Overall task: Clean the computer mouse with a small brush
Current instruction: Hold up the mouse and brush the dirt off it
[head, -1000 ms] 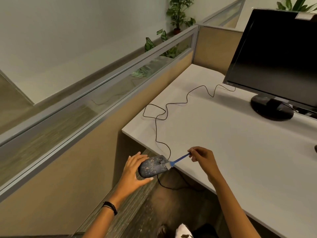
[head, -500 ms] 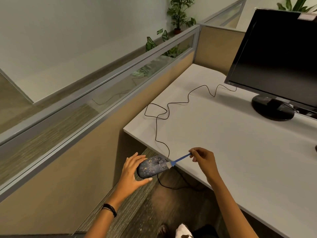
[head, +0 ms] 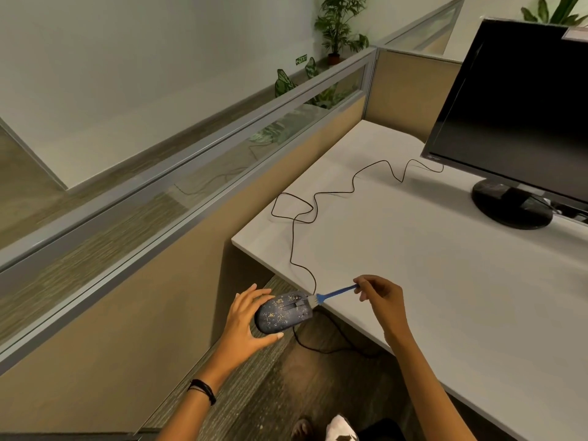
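A dark blue computer mouse (head: 283,313), speckled with pale crumbs, is held in the air just off the near-left edge of the white desk (head: 445,265). My left hand (head: 246,319) cups it from the left and below. My right hand (head: 381,300) pinches the far end of a small blue brush (head: 334,294), whose pale bristles touch the front end of the mouse near the scroll wheel. The mouse's black cable (head: 318,198) winds back across the desk toward the monitor.
A black monitor (head: 521,116) on a round stand (head: 512,208) is at the back right of the desk. A tan cubicle partition with a glass strip (head: 191,173) runs along the left. Potted plants stand behind it. Carpeted floor lies below the desk edge.
The hands, mouse and brush keep nearly the same pose; the brush tip has shifted slightly along the front of the mouse. The view has drifted a little.
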The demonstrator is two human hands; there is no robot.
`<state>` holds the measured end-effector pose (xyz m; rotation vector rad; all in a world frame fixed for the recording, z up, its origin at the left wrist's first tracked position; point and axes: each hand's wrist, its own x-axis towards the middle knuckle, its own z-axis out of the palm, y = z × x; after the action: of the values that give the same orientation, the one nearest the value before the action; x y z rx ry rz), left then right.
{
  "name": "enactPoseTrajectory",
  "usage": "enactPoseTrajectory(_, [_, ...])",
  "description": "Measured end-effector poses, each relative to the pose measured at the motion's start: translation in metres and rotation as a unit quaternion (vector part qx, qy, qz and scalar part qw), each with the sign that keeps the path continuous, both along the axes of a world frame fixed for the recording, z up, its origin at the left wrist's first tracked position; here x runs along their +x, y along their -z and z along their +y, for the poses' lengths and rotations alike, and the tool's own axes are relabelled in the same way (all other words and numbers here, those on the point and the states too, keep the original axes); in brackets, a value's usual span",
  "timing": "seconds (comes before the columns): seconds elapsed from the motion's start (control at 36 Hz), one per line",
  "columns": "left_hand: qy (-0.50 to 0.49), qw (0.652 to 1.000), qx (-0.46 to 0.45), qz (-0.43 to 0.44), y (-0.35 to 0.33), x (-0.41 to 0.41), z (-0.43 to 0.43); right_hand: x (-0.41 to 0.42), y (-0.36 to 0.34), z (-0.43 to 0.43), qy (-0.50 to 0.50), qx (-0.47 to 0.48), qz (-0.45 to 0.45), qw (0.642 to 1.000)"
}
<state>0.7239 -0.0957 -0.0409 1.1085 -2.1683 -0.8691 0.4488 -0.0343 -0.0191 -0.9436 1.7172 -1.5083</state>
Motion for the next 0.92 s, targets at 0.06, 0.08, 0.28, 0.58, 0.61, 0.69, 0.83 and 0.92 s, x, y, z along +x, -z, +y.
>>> enactPoseTrajectory(0.06, [0.001, 1.000, 0.001, 0.002, -0.001, -0.001, 0.000, 0.002, -0.002, -0.001, -0.034, 0.003, 0.003, 0.999])
enactPoseTrajectory(0.08, [0.001, 1.000, 0.002, 0.004, -0.001, -0.002, 0.000, 0.004, -0.002, -0.001, -0.048, 0.007, 0.008, 0.999])
enactPoseTrajectory(0.28, [-0.006, 1.000, 0.008, 0.010, 0.006, -0.001, 0.003, 0.005, 0.007, -0.003, 0.012, 0.017, 0.024, 1.000])
enactPoseTrajectory(0.58, [-0.014, 1.000, 0.015, 0.004, 0.008, 0.001, 0.004, 0.004, 0.004, -0.001, -0.013, 0.023, 0.023, 0.999])
enactPoseTrajectory(0.61, [-0.015, 1.000, 0.017, 0.005, 0.007, 0.001, 0.005, 0.003, 0.004, -0.001, 0.000, 0.019, 0.016, 1.000])
enactPoseTrajectory(0.69, [-0.017, 1.000, 0.020, 0.005, 0.006, 0.002, 0.006, 0.002, 0.002, 0.000, -0.010, 0.012, -0.002, 1.000])
enactPoseTrajectory(0.83, [-0.012, 1.000, 0.028, 0.003, 0.005, 0.002, 0.005, 0.003, 0.003, 0.000, -0.059, 0.034, 0.027, 0.997])
enactPoseTrajectory(0.92, [-0.007, 0.999, 0.031, -0.003, 0.005, 0.003, 0.006, 0.003, 0.006, 0.002, -0.008, 0.025, 0.023, 0.999])
